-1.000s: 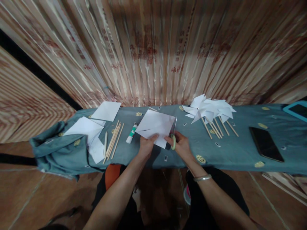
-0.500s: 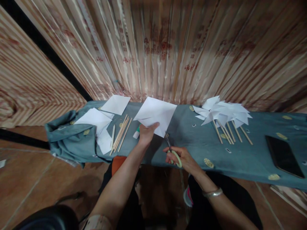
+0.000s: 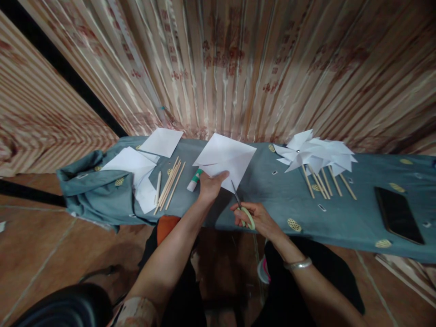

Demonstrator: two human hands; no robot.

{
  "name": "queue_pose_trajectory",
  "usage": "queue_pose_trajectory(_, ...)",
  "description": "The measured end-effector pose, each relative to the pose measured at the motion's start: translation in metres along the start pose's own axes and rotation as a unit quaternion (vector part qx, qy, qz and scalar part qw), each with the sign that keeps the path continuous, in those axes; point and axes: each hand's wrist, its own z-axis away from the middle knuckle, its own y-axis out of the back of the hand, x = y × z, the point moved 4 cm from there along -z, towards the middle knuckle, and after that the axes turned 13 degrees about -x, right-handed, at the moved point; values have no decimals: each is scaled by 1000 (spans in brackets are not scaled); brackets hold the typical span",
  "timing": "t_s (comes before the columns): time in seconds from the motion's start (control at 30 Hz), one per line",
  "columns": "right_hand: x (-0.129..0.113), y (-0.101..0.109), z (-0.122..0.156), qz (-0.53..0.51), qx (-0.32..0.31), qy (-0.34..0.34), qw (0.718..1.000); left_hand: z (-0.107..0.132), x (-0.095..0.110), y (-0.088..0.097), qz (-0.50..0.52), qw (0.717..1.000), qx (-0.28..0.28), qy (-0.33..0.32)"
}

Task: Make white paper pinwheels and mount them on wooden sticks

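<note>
My left hand pinches a square white sheet of paper near its lower edge, thumb on top. A slit runs into the sheet from its left corner. In my right hand is a pair of scissors with pale green handles. Their blades reach the sheet's near corner, to the right of my left thumb. Beside my left hand a glue stick with a green label lies on the cloth.
Several wooden sticks and a white pencil-like stick lie left, by loose white papers and another square sheet. Paper pinwheels on sticks lie right, then a dark tablet or phone. A patterned curtain hangs behind.
The scissor blades have moved further onto the near corner of the sheet. The sheet and my left hand have shifted slightly right, showing more of the glue stick.
</note>
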Motion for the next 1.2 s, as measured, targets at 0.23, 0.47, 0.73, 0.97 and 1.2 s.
queue_pose_trajectory(0.23, -2, -1, -1, 0, 10, -10, 1000, -1, -1, 1, -7, 1000, -12, -22)
queue_pose_trajectory(0.47, 2, 0, -3, -7, 8, -9, 1000, -6, -6, 4, -15, 999, -16, -26)
queue_pose_trajectory(0.73, 4, 1, -3, -12, 15, -9, 1000, -4, -4, 4, -7, 1000, -13, -11)
queue_pose_trajectory(0.97, 6, 3, -4, -11, 21, -1, 1000, -5, -3, 5, -9, 1000, 0, -15)
queue_pose_trajectory(1.2, 6, 2, -3, -4, 17, 1, 1000, -5, -4, 5, -25, 1000, -10, -13)
